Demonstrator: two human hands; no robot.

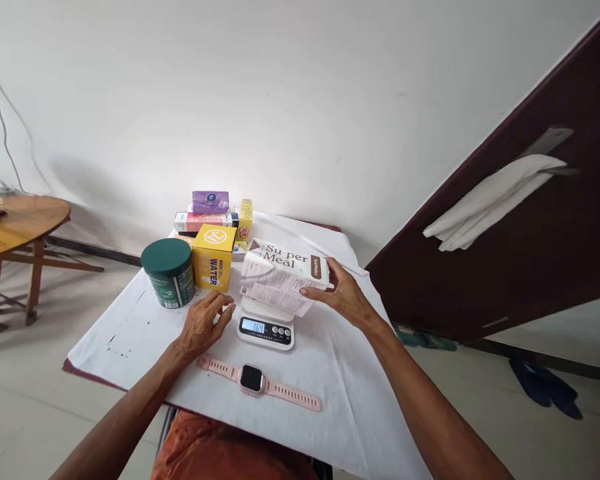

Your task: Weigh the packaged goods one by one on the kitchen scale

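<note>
A white carton printed "Su-per Meal" (285, 270) sits over the platform of a white digital kitchen scale (266, 331). My right hand (343, 293) is closed on the carton's right end, thumb in front and fingers behind. The scale's lit display (253, 326) appears to read 364. My left hand (207, 323) lies on the cloth left of the scale, fingers loosely bent and thumb apart, holding nothing. Nearest to it are a yellow box (215, 257) and a dark green lidded tub (168, 273). A pink-strapped smartwatch (251, 379) lies in front of the scale.
Behind the yellow box are a purple tissue pack (211, 201), a pink-and-white box (207, 221) and a small yellow carton (245, 220). A white cloth (340, 400) covers the table, which stands near the wall. A wooden table (25, 220) is at left, a dark door (505, 267) at right.
</note>
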